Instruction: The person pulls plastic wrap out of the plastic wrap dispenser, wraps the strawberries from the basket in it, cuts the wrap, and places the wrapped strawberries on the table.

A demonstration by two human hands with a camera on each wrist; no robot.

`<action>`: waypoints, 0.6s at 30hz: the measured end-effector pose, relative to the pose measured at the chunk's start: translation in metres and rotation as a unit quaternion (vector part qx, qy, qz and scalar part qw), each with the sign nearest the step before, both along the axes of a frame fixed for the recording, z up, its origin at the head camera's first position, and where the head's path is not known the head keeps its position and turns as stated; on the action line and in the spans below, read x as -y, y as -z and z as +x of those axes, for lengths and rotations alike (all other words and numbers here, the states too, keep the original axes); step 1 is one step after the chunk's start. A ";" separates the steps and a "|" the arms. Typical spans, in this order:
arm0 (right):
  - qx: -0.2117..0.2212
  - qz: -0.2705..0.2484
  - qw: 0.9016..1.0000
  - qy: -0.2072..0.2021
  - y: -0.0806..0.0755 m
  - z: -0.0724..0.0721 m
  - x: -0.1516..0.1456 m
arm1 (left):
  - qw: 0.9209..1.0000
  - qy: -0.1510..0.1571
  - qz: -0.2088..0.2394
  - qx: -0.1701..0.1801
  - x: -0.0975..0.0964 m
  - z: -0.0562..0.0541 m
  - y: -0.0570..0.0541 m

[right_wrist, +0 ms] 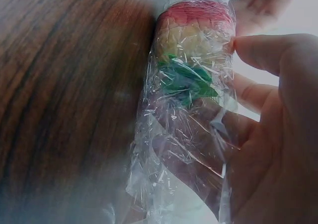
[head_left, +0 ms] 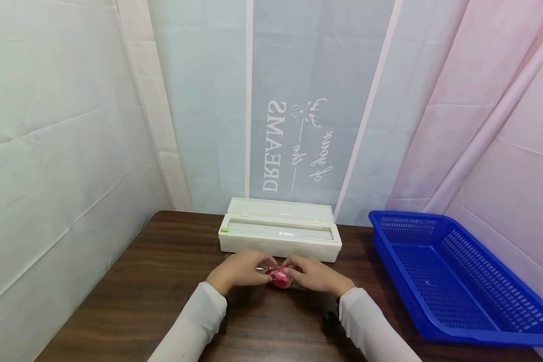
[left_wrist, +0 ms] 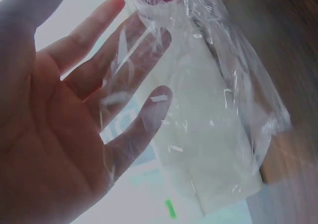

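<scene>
A round red and yellow fruit [head_left: 279, 277] with green leaves [right_wrist: 186, 80] sits wrapped in crinkled clear film [right_wrist: 169, 139], low over the brown table. My left hand [head_left: 245, 270] holds the wrapped fruit from the left with its thumb against it. In the left wrist view its other fingers [left_wrist: 144, 119] spread behind loose film. From the right, my right hand [head_left: 319, 275] holds the fruit too; its thumb [right_wrist: 258, 50] presses the side and its fingers lie behind the film. Just behind the hands stands a white film dispenser box [head_left: 278, 245], its lid [head_left: 280, 208] raised.
A green slider [head_left: 224, 230] sits at the box's left end. To the right, a blue plastic basket [head_left: 416, 306] stands on the wooden table [head_left: 131, 291]. Cloth curtains [head_left: 208, 110] hang behind and on both sides.
</scene>
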State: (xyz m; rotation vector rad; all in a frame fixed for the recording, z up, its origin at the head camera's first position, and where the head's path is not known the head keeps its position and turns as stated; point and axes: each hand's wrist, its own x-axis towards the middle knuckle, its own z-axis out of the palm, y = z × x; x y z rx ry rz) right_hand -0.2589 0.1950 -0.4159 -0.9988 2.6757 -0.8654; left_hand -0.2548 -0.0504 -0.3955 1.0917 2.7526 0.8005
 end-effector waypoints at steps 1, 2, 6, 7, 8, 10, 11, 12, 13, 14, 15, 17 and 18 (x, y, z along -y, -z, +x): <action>0.000 0.001 1.000 0.000 0.000 0.000 0.000 | 1.000 -0.003 -0.002 -0.004 -0.002 0.000 0.000; -0.002 0.003 1.000 0.001 0.000 0.000 0.000 | 1.000 -0.005 -0.002 -0.006 -0.003 0.001 0.000; -0.001 0.009 1.000 0.005 0.001 -0.002 0.000 | 1.000 -0.009 -0.003 -0.004 -0.006 0.001 0.002; 0.000 0.012 1.000 0.006 0.002 -0.002 0.000 | 1.000 -0.009 -0.003 -0.003 -0.007 0.001 0.003; -0.001 0.014 1.000 0.007 0.002 -0.002 0.000 | 1.000 -0.010 -0.002 -0.002 -0.007 0.001 0.004; 0.001 0.016 1.000 0.008 0.002 -0.003 0.000 | 1.000 -0.010 -0.001 0.001 -0.008 0.001 0.005; 0.002 0.016 1.000 0.008 0.002 -0.003 -0.001 | 1.000 -0.011 0.000 0.004 -0.008 0.000 0.006; 0.002 0.016 1.000 0.008 0.002 -0.004 -0.001 | 1.000 -0.011 0.002 0.006 -0.008 0.000 0.007; 0.002 0.015 1.000 0.008 0.002 -0.004 -0.001 | 1.000 -0.012 0.002 0.009 -0.008 0.000 0.008; 0.002 0.015 1.000 0.007 0.002 -0.004 -0.002 | 1.000 -0.013 0.003 0.013 -0.008 0.000 0.009; 0.001 0.015 1.000 0.006 0.002 -0.005 -0.002 | 1.000 -0.014 0.002 0.016 -0.007 0.000 0.010; -0.004 0.017 1.000 0.003 0.003 -0.006 -0.002 | 1.000 -0.014 0.004 0.021 -0.007 -0.002 0.012; -0.007 0.018 1.000 0.002 0.002 -0.006 -0.003 | 1.000 -0.014 0.006 0.025 -0.006 -0.002 0.012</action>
